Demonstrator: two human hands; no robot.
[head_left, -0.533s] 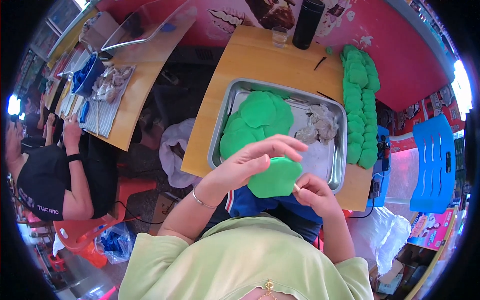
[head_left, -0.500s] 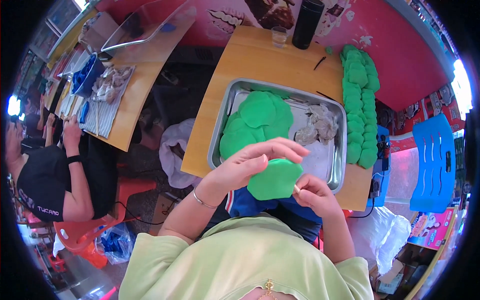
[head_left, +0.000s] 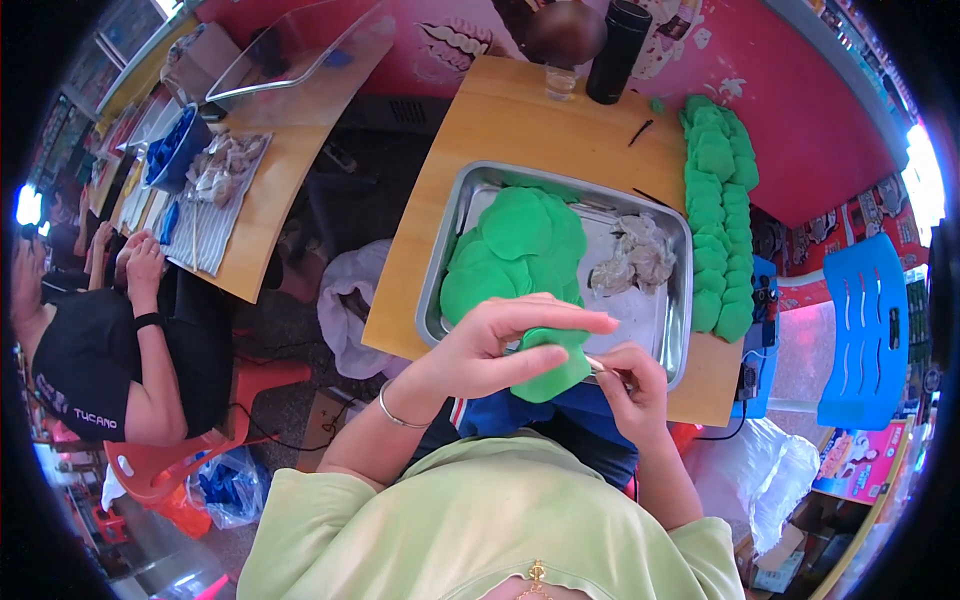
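Note:
A thin, soft green sheet (head_left: pixel 550 372) lies folded in my left hand (head_left: pixel 490 345), its thumb in front and fingers over the top. Between the thumb and fingers of my right hand (head_left: pixel 632 385) is a slim pale stick (head_left: pixel 595 364), its tip touching the sheet's right edge. Just beyond my hands, a metal tray (head_left: pixel 684 310) rests on the wooden table. Overlapping round green sheets (head_left: pixel 515 240) fill its left part. Greyish lumps in crumpled wrapping (head_left: pixel 637 254) sit at its right; what they are I cannot tell.
Rows of stacked green pieces (head_left: pixel 708 240) line the table's right side. A black bottle (head_left: pixel 618 55) and clear cup (head_left: pixel 560 82) stand at the back. A blue chair (head_left: pixel 860 335) is at right. Another person (head_left: pixel 110 350) sits at a left table with a blue tub (head_left: pixel 175 150).
The green sheet, spread flat before, is now bent and folded in my left hand. My left fingers have come down over it, and my right hand has shifted slightly right.

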